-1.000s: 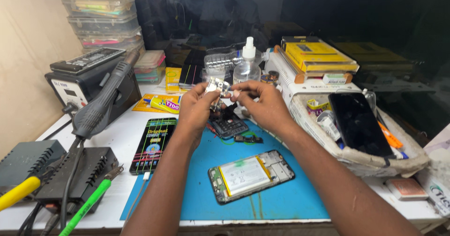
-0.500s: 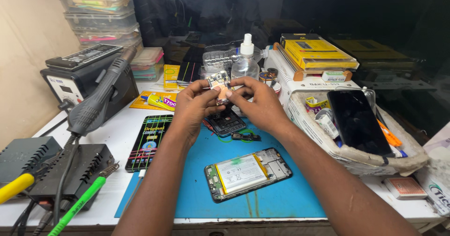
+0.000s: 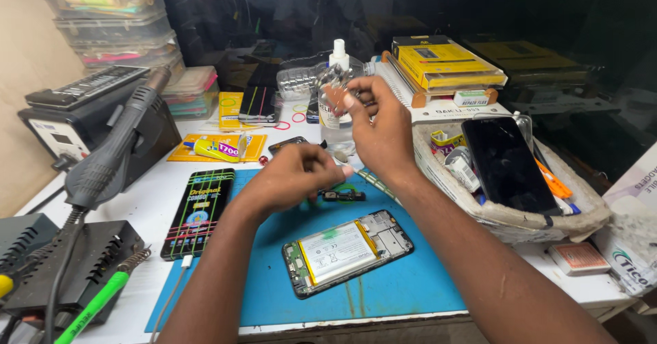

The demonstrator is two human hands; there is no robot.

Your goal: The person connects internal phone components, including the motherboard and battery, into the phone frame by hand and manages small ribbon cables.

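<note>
Head view, right hand (image 3: 383,128): raised over the back of the worktop, fingers pinched on a small pale phone part (image 3: 335,87); the part is too small and blurred to tell more.
Head view, left hand (image 3: 291,176): lower, over the near edge of the blue rubber work mat (image 3: 404,282), fingers curled in close; whether it holds anything, I cannot tell.
Small part, position: up in the air in front of a clear plastic squeeze bottle with white nozzle (image 3: 337,57), well above the mat.
Opened phone: a dark smartphone with its back off, white battery showing (image 3: 348,252), lies flat on the mat, near the left forearm, touched by neither hand.
Loose piece: a small black component (image 3: 344,195) lies on the mat between the left hand and the opened phone.
Left of mat: a black boxed screen protector with coloured stripes (image 3: 200,210) lies flat on the white worktop (image 3: 164,180).
Far left: a black hot-air rework station (image 3: 82,122) with its grey handle (image 3: 116,146) leaning on it; a green-handled soldering iron (image 3: 99,303) in front.
Right: a grey padded tray (image 3: 520,221) holds a black phone screen (image 3: 506,163) leaning on small parts.
Back: a yellow flat box (image 3: 445,63) on a stand; stacked clear plastic parts cases (image 3: 109,22) at back left.
</note>
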